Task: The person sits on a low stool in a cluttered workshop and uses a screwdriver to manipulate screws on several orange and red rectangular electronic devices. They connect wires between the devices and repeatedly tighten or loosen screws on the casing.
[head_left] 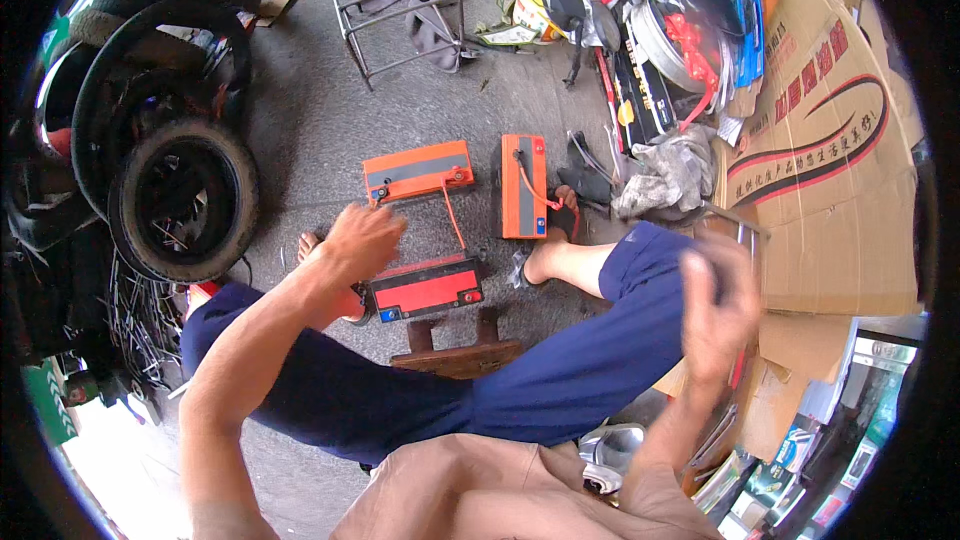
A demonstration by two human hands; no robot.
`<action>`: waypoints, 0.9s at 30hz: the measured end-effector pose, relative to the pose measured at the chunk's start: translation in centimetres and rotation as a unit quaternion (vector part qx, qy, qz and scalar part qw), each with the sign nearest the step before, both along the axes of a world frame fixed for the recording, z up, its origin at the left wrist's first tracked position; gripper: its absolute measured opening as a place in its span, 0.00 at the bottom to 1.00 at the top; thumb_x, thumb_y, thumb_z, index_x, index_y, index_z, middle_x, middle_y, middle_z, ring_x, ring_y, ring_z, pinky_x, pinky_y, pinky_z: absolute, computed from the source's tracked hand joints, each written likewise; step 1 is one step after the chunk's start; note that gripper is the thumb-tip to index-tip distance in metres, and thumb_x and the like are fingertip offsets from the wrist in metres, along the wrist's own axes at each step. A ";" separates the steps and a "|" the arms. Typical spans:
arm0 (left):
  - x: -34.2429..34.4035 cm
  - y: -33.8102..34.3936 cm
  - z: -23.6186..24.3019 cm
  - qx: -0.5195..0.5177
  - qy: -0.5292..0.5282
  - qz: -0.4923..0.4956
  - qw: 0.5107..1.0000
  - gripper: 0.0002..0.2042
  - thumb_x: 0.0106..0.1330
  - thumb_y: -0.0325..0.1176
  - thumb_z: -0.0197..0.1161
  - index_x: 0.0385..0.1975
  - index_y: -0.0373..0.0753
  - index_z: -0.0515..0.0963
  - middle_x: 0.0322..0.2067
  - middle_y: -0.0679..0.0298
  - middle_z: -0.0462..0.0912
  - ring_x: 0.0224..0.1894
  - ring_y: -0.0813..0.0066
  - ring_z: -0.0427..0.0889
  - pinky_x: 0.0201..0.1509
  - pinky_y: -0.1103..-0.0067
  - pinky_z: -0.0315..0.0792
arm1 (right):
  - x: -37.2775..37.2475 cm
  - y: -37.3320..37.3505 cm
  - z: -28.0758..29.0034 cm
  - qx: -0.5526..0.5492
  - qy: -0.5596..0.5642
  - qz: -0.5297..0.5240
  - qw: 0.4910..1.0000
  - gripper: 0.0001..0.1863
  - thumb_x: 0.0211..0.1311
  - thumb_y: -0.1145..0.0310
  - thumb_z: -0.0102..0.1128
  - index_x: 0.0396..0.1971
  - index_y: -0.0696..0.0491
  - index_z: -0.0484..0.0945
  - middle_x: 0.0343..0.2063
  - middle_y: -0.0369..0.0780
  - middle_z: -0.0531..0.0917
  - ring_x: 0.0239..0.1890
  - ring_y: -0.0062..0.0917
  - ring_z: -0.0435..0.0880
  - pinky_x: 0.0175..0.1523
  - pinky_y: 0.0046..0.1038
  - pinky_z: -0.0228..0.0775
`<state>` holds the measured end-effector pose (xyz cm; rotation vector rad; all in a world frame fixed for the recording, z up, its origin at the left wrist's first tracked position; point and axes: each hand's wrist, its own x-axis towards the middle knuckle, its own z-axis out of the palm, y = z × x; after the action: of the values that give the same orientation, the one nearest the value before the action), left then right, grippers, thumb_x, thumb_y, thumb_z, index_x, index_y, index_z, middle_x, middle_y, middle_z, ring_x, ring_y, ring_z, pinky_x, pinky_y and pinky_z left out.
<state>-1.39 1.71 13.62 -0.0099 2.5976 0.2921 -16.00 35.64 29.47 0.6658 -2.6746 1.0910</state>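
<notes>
My left hand (pixel 370 238) is at the left end of an orange battery (pixel 408 166), fingers curled downward around something I cannot make out. A second orange battery (pixel 524 205) lies lengthwise to the right, with an orange lead on top. A red-and-black battery (pixel 425 288) lies crosswise nearer me. An orange cable (pixel 453 218) runs down from the first battery toward it. My right hand (pixel 715 300) is raised over my right thigh, away from the batteries, blurred, and its grip is unclear.
Stacked tyres (pixel 185 200) and metal rods (pixel 135 330) line the left. A metal rack (pixel 395 15) lies at the back. Bags and clutter (pixel 650 40), large cardboard sheets (pixel 820 220) and small boxes (pixel 800 450) crowd the right. A low wooden piece (pixel 455 355) sits between my legs.
</notes>
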 end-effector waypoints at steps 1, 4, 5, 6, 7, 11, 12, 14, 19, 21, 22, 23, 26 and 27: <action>-0.4 0.4 -0.1 -0.010 0.030 0.000 1.000 0.18 0.55 0.37 0.65 0.43 0.38 0.73 0.42 0.53 0.78 0.46 0.55 0.80 0.46 0.61 0.73 | -0.6 -3.9 -1.6 -0.006 -0.016 0.067 0.998 0.05 0.54 0.74 0.65 0.29 0.59 0.79 0.35 0.43 0.82 0.41 0.30 0.81 0.49 0.30 0.72; -4.5 3.3 2.1 -0.002 0.120 -0.050 0.991 0.19 0.55 0.37 0.66 0.45 0.38 0.72 0.43 0.53 0.78 0.47 0.55 0.79 0.48 0.62 0.73 | -5.2 -9.2 -10.1 0.002 -0.189 0.094 0.977 0.12 0.53 0.64 0.66 0.30 0.59 0.81 0.33 0.48 0.82 0.38 0.38 0.82 0.44 0.35 0.72; -4.9 3.7 3.0 0.002 0.138 -0.065 0.988 0.20 0.55 0.37 0.66 0.46 0.38 0.72 0.43 0.53 0.78 0.48 0.55 0.79 0.49 0.62 0.73 | -6.6 -10.7 -13.7 0.054 -0.175 0.080 0.980 0.13 0.54 0.63 0.65 0.33 0.59 0.80 0.35 0.48 0.82 0.40 0.41 0.82 0.44 0.39 0.72; -4.7 3.6 3.8 0.024 0.141 -0.068 0.987 0.20 0.55 0.37 0.66 0.46 0.37 0.72 0.43 0.53 0.78 0.48 0.55 0.79 0.49 0.62 0.73 | -7.1 -11.9 -17.1 0.104 -0.162 0.066 0.979 0.15 0.54 0.63 0.64 0.35 0.59 0.80 0.36 0.49 0.82 0.41 0.43 0.82 0.45 0.42 0.72; -4.5 3.4 4.6 0.047 0.145 -0.073 0.986 0.20 0.56 0.37 0.65 0.47 0.37 0.72 0.44 0.53 0.78 0.48 0.55 0.79 0.49 0.62 0.73 | -7.0 -12.3 -20.5 0.139 -0.113 0.055 0.982 0.15 0.55 0.63 0.64 0.37 0.58 0.78 0.37 0.50 0.81 0.42 0.44 0.81 0.46 0.45 0.70; -2.8 1.2 9.2 -0.010 0.051 -0.013 0.999 0.17 0.57 0.37 0.65 0.44 0.37 0.73 0.42 0.55 0.79 0.49 0.57 0.79 0.50 0.64 0.74 | -5.3 -12.1 -26.2 0.220 -0.057 0.044 0.973 0.19 0.54 0.64 0.64 0.44 0.56 0.74 0.41 0.51 0.80 0.44 0.49 0.78 0.49 0.47 0.69; -2.7 0.6 9.7 -0.038 0.002 0.014 0.999 0.17 0.58 0.37 0.64 0.43 0.37 0.74 0.41 0.55 0.80 0.49 0.57 0.79 0.50 0.64 0.74 | -5.0 -12.1 -26.6 0.220 -0.065 0.037 0.973 0.20 0.54 0.65 0.64 0.46 0.56 0.73 0.42 0.52 0.80 0.44 0.50 0.78 0.48 0.47 0.70; -2.6 -0.1 9.6 -0.068 0.109 0.032 0.991 0.16 0.56 0.35 0.65 0.42 0.37 0.74 0.38 0.56 0.80 0.46 0.59 0.80 0.48 0.66 0.73 | -5.2 -12.1 -26.5 0.234 -0.081 0.006 0.969 0.12 0.53 0.66 0.64 0.35 0.56 0.77 0.36 0.49 0.81 0.41 0.47 0.80 0.46 0.46 0.69; -3.1 -1.3 10.0 -0.025 0.195 0.044 0.979 0.17 0.56 0.35 0.65 0.43 0.38 0.73 0.38 0.57 0.79 0.44 0.57 0.79 0.47 0.66 0.72 | -5.7 -12.4 -25.8 0.131 -0.102 -0.058 0.984 0.09 0.53 0.66 0.64 0.27 0.57 0.80 0.28 0.48 0.83 0.33 0.42 0.83 0.39 0.40 0.72; -3.1 -1.3 10.3 -0.031 0.149 0.057 0.987 0.18 0.57 0.36 0.65 0.46 0.38 0.71 0.41 0.56 0.78 0.46 0.54 0.78 0.49 0.65 0.71 | -4.3 -14.6 -22.2 0.048 -0.123 -0.039 0.990 0.09 0.53 0.66 0.65 0.27 0.57 0.81 0.26 0.47 0.83 0.28 0.37 0.83 0.35 0.36 0.74; -3.1 -1.0 10.6 -0.028 0.168 0.059 0.984 0.19 0.58 0.35 0.65 0.48 0.39 0.71 0.44 0.54 0.78 0.48 0.53 0.77 0.52 0.64 0.70 | -3.4 -15.2 -19.9 -0.030 -0.123 -0.024 0.992 0.10 0.54 0.65 0.65 0.27 0.57 0.80 0.25 0.46 0.83 0.28 0.35 0.83 0.35 0.36 0.73; -3.8 -0.4 10.9 -0.018 0.125 0.067 0.990 0.20 0.58 0.35 0.64 0.49 0.38 0.70 0.45 0.54 0.78 0.49 0.53 0.76 0.53 0.64 0.69 | -2.7 -15.1 -18.3 -0.070 -0.076 -0.016 0.994 0.09 0.55 0.66 0.65 0.29 0.58 0.80 0.23 0.45 0.82 0.25 0.31 0.81 0.33 0.33 0.72; -4.4 0.4 10.3 0.011 0.171 0.039 0.985 0.23 0.56 0.35 0.66 0.50 0.37 0.70 0.44 0.55 0.78 0.49 0.53 0.76 0.52 0.64 0.69 | -1.8 -12.5 -11.1 -0.152 -0.006 0.034 0.988 0.05 0.58 0.73 0.62 0.29 0.58 0.77 0.29 0.45 0.82 0.33 0.36 0.81 0.40 0.34 0.71; -4.3 0.6 10.6 0.013 0.164 0.042 0.985 0.23 0.56 0.35 0.67 0.50 0.37 0.70 0.44 0.55 0.78 0.49 0.53 0.76 0.52 0.64 0.69 | -1.0 -11.8 -7.7 -0.162 0.037 -0.001 0.986 0.04 0.59 0.74 0.62 0.29 0.58 0.77 0.29 0.44 0.82 0.33 0.34 0.81 0.40 0.32 0.71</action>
<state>-5.70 2.27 24.24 -0.0688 2.9249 0.3875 -17.04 23.83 21.76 0.6270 -2.3571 1.4289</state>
